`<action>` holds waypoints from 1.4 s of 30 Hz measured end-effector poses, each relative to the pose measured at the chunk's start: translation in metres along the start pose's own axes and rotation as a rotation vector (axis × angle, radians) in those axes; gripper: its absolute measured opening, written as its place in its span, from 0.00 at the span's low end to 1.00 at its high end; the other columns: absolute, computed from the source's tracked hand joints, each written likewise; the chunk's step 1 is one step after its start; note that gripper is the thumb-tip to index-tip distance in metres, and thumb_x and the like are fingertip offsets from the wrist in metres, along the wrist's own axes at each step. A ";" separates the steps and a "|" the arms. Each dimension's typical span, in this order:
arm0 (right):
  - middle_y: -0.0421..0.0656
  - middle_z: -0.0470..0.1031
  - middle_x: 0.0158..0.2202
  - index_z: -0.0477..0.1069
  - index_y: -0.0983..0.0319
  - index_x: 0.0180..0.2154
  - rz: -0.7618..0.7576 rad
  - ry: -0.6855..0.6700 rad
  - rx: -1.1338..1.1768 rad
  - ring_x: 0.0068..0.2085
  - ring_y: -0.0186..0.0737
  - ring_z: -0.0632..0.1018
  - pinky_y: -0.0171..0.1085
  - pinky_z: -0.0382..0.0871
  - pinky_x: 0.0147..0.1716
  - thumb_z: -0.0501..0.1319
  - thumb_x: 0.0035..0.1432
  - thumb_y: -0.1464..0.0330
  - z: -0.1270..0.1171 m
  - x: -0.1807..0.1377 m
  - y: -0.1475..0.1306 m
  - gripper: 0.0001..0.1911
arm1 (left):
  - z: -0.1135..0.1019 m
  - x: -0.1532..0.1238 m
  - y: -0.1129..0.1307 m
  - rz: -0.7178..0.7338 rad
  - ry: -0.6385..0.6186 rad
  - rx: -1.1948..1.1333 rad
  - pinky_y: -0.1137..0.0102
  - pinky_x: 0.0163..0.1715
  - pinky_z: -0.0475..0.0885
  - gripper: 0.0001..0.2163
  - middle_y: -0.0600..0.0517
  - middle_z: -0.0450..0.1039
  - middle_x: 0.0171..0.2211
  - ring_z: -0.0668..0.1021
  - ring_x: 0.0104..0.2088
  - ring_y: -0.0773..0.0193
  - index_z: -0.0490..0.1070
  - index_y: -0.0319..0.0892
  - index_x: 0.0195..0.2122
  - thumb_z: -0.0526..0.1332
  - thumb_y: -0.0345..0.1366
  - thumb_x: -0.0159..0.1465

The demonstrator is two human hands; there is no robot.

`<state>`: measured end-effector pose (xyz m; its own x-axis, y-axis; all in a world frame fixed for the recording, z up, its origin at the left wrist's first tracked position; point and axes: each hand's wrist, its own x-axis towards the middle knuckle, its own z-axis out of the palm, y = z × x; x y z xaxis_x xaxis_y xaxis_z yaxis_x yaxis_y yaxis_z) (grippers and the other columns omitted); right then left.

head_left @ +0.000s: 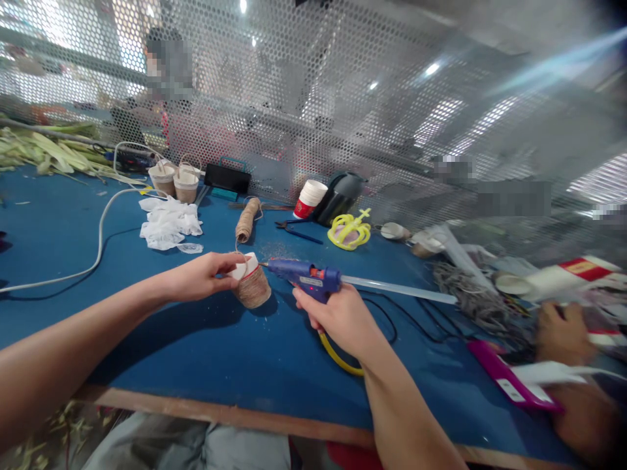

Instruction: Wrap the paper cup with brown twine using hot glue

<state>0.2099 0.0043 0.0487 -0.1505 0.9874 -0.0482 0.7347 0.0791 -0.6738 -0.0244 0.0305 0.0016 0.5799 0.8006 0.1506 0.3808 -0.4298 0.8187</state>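
My left hand [218, 274] is closed on the white rim of a paper cup [253, 290] wrapped in brown twine. In my right hand [337, 312] is a blue hot glue gun [306, 271], its nozzle pointing left at the cup's rim. A long clear glue stick [401, 289] sticks out of the gun's back end. Just behind the cup lies a spool of twine [247, 220], its strand running down to the cup. A yellow curved piece [337, 358] sits under my right wrist.
White gloves [169, 222], wrapped cups with handles [186, 184], pliers [298, 232], a yellow crown [349, 230] and stacked paper cups [311, 198] stand towards the mesh panel. At right, another person's hand [563, 333] is near a magenta power strip [512, 378] and grey cord.
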 end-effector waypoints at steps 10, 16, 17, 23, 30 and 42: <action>0.38 0.66 0.11 0.64 0.61 0.17 0.012 0.022 -0.005 0.14 0.32 0.68 0.31 0.66 0.18 0.57 0.50 0.63 0.001 0.002 0.001 0.14 | 0.001 0.000 -0.001 -0.009 -0.003 -0.054 0.72 0.39 0.67 0.18 0.49 0.71 0.37 0.72 0.37 0.63 0.63 0.36 0.51 0.53 0.37 0.61; 0.38 0.65 0.11 0.64 0.62 0.18 -0.003 0.003 0.011 0.14 0.31 0.67 0.31 0.65 0.17 0.56 0.51 0.62 0.000 0.001 0.004 0.14 | 0.001 0.000 0.001 -0.016 0.007 -0.046 0.71 0.41 0.67 0.20 0.48 0.72 0.40 0.72 0.39 0.62 0.62 0.36 0.52 0.54 0.38 0.60; 0.38 0.66 0.11 0.64 0.62 0.18 -0.004 -0.001 0.017 0.14 0.31 0.67 0.30 0.65 0.17 0.56 0.51 0.62 0.000 0.001 0.004 0.14 | 0.001 0.000 0.000 -0.020 0.006 -0.047 0.71 0.41 0.67 0.20 0.48 0.72 0.40 0.72 0.39 0.62 0.62 0.36 0.53 0.54 0.38 0.60; 0.37 0.65 0.11 0.64 0.62 0.18 0.020 -0.019 0.019 0.14 0.30 0.67 0.30 0.65 0.17 0.57 0.51 0.64 0.000 0.001 0.002 0.13 | 0.001 0.000 -0.002 -0.040 -0.004 -0.063 0.70 0.41 0.68 0.23 0.49 0.73 0.40 0.73 0.38 0.62 0.59 0.37 0.55 0.55 0.39 0.60; 0.39 0.66 0.11 0.63 0.61 0.17 0.001 -0.022 0.006 0.15 0.32 0.69 0.31 0.66 0.17 0.56 0.51 0.64 -0.002 -0.002 0.001 0.14 | 0.001 -0.001 0.000 -0.062 -0.001 -0.063 0.70 0.41 0.68 0.23 0.49 0.74 0.38 0.73 0.38 0.62 0.59 0.36 0.56 0.56 0.38 0.59; 0.39 0.67 0.12 0.63 0.61 0.17 0.001 -0.023 0.016 0.15 0.31 0.68 0.31 0.65 0.18 0.57 0.50 0.63 -0.001 -0.002 0.001 0.14 | 0.000 0.001 0.001 -0.022 -0.034 -0.045 0.68 0.45 0.65 0.20 0.46 0.70 0.45 0.72 0.43 0.60 0.60 0.36 0.54 0.51 0.34 0.61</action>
<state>0.2122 0.0027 0.0488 -0.1647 0.9842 -0.0655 0.7240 0.0755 -0.6857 -0.0239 0.0307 0.0022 0.5961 0.7948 0.1137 0.3619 -0.3924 0.8456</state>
